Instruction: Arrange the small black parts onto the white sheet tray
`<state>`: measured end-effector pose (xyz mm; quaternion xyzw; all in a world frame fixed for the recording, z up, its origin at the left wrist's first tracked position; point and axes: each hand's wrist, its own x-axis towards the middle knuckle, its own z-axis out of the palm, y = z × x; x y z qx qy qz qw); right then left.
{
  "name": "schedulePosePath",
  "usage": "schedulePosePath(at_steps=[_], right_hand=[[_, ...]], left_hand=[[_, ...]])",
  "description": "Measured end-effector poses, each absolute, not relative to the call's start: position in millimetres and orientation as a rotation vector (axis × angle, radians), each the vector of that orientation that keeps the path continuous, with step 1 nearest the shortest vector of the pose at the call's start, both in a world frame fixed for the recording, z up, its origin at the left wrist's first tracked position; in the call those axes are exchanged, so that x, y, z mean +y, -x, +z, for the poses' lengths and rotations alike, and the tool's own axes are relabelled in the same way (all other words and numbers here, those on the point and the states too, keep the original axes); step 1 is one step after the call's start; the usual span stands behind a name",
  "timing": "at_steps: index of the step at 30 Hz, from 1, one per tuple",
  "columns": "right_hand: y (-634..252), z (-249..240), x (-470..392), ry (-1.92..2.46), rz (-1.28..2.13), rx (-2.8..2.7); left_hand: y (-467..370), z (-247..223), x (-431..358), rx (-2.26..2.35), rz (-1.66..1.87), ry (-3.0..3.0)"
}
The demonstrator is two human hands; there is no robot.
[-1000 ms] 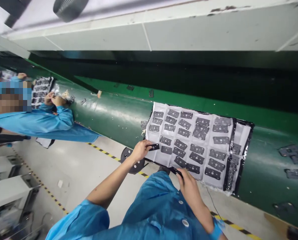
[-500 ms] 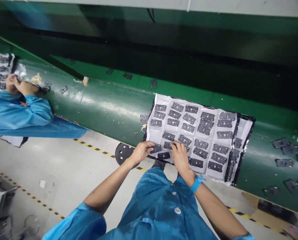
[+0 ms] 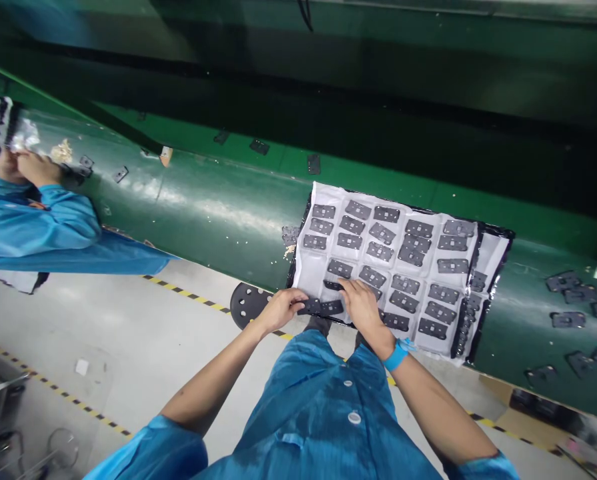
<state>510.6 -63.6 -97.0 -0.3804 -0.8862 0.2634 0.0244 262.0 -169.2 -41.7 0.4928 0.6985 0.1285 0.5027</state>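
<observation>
My left hand (image 3: 284, 309) pinches the end of a small black rectangular part (image 3: 309, 307) at the tray's near left corner. That part's other end meets or nearly meets a second black part (image 3: 332, 307) lying in the same corner. My right hand (image 3: 362, 305) has its fingertips closed on another black part (image 3: 333, 285), which looks tipped on edge; the palm hides some parts beneath. The shallow tray (image 3: 308, 270) is lined with white sheet and divided into compartments, with rows of similar parts, each with a small square in the middle.
Loose black parts (image 3: 568, 320) lie on the green bench (image 3: 213, 220) at the right, and a small pile (image 3: 291, 235) sits left of the tray beside pale bits (image 3: 289, 251). A co-worker's hands (image 3: 31, 167) are at the far left. A round black stool (image 3: 245, 307) stands below the bench edge.
My left hand has brought its part slightly down, level with the neighbouring part. The part at my right fingertips has turned from lying flat to looking edge-on. The view has shifted slightly.
</observation>
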Motion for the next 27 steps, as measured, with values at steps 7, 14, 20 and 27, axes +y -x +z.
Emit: schedulePosePath(at_steps=[7, 14, 20, 27], right_hand=[[-510.8, -96.9, -71.5, 1.160, 0.689, -2.840], [-508.2, -85.5, -105.1, 1.046, 0.691, -2.930], [-509.4, -100.7, -114.8, 1.029, 0.725, -2.938], [-510.2, -97.5, -123.2, 1.259, 0.745, -2.710]], left_hand=[[-260.6, -38.0, -173.2, 1.695, 0.346, -1.197], [-240.0, -38.5, -164.6, 1.844, 0.366, -1.275], [-235.4, -59.1, -109.3, 1.932, 0.256, -1.466], [-252.7, -66.9, -86.6, 2.053, -0.006, -1.635]])
